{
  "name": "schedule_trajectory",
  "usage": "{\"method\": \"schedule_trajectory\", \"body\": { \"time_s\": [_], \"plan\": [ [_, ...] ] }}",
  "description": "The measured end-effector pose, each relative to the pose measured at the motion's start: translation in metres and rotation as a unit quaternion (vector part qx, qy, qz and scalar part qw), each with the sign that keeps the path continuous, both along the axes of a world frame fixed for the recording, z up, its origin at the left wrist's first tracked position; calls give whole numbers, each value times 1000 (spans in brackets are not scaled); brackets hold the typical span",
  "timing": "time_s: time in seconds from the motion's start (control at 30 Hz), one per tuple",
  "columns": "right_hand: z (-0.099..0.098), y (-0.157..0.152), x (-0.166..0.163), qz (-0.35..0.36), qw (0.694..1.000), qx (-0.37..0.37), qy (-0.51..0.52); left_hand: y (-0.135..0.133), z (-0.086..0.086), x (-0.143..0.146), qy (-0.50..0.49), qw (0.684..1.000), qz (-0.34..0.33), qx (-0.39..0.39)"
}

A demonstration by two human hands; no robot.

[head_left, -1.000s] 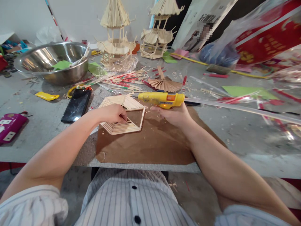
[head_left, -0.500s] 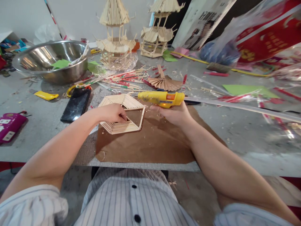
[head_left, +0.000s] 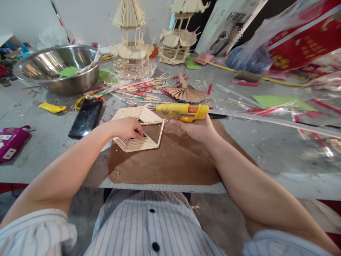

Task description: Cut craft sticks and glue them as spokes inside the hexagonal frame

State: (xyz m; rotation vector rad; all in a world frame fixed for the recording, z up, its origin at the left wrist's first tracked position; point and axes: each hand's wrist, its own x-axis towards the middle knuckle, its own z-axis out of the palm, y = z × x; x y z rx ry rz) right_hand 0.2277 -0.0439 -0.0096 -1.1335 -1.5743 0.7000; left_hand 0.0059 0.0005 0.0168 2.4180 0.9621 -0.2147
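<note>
A six-sided wooden stick frame, partly filled with rows of sticks, lies on a brown sheet. My left hand rests over its middle with the fingers curled and pressed together; whatever is between the fingertips is hidden. My right hand is wrapped around a yellow hot glue gun, its nozzle pointing left over the frame's far right edge. A long clear glue stick extends from the back of the gun to the right.
Behind stand two stick pagodas. A steel bowl, a black phone, a yellow cutter knife and a purple power strip are on the left. Loose sticks and a paper fan lie beyond the frame.
</note>
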Motion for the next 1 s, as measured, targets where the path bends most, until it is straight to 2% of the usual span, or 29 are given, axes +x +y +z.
{"method": "schedule_trajectory", "body": {
  "time_s": [0.3, 1.0],
  "plan": [
    [-2, 1, 0, 5, 1000, 18, -9, 2, -1, 0, 31, 999, -19, 4],
    [-2, 1, 0, 7, 1000, 0, -12, 3, 0, -1, 38, 999, -29, -8]
  ]
}}
